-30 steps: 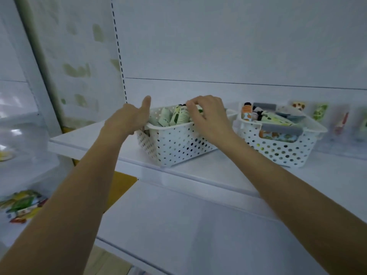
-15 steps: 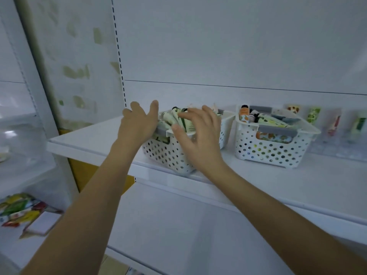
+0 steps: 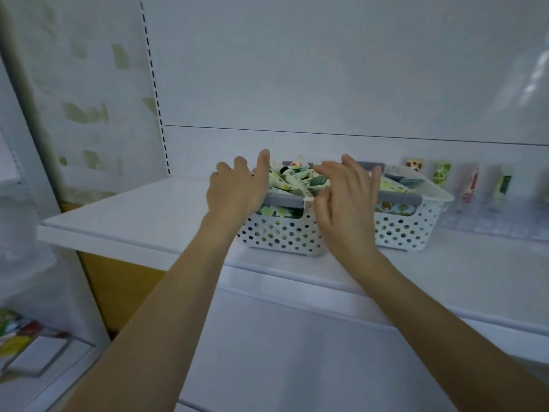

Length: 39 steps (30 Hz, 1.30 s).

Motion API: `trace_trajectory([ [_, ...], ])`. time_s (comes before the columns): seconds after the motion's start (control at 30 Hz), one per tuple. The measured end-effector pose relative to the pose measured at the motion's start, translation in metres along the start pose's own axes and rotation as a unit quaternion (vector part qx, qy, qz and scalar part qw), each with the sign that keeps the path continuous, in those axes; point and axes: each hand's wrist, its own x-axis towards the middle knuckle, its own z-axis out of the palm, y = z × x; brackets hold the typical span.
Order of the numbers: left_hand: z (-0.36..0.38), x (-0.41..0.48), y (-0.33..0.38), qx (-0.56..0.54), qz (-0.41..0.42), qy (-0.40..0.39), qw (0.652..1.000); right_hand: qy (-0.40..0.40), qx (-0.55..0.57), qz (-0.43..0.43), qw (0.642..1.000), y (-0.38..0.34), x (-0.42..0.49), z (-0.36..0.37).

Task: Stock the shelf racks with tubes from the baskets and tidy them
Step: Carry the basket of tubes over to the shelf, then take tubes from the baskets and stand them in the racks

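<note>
Left hand (image 3: 237, 190) rests flat against the left end of the left basket (image 3: 282, 233) on the shelf (image 3: 142, 212), right hand (image 3: 347, 200) hovers spread over its heaped tubes (image 3: 294, 179), gripping nothing; a hasty grab could spill them.

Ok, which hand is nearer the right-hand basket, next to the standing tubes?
Right. The right hand is in front of the left end of the right-hand basket. The left hand is farther off, at the left end of the left-hand basket.

A slotted upright (image 3: 154, 93) runs down the white back wall (image 3: 326, 69), with a yellow panel (image 3: 118, 283) lower left.
</note>
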Motion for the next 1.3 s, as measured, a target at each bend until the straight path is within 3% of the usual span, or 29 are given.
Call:
trace_trajectory([
  [0.17,0.021,0.030,-0.002,-0.014,0.015,0.001,1.000,-0.149,-0.150,0.005,0.977,0.015,-0.001,0.013],
  [0.3,0.037,0.047,-0.001,-0.023,0.033,0.000,0.999,-0.155,-0.235,-0.025,0.959,0.025,0.005,0.019],
  [0.5,0.048,0.064,-0.002,-0.003,0.073,0.009,0.997,-0.206,-0.284,0.025,0.936,0.023,0.010,0.029],
  [0.63,0.043,0.060,0.001,0.064,0.066,-0.001,0.996,-0.230,-0.255,0.023,0.939,0.019,0.013,0.024],
  [0.7,0.040,0.057,0.005,0.100,0.118,0.022,0.988,-0.235,-0.159,0.035,0.958,0.021,0.019,0.013],
  [0.8,0.038,0.059,0.016,0.085,0.242,0.027,0.966,-0.206,0.019,0.129,0.970,0.036,0.039,-0.018],
  [0.87,0.040,0.059,0.030,0.048,0.282,-0.010,0.958,-0.190,0.006,0.156,0.969,0.056,0.054,-0.039],
  [0.97,0.048,0.062,0.054,0.016,0.306,-0.088,0.948,-0.240,-0.036,0.205,0.948,0.092,0.071,-0.067],
  [1.1,0.060,0.072,0.083,0.095,0.360,-0.212,0.903,-0.379,-0.047,0.215,0.899,0.122,0.083,-0.085],
  [1.2,0.063,0.074,0.101,0.194,0.353,-0.293,0.867,-0.466,-0.031,0.210,0.859,0.132,0.092,-0.085],
  [1.3,0.066,0.070,0.124,0.213,0.334,-0.318,0.861,-0.519,-0.038,0.202,0.830,0.139,0.105,-0.078],
])
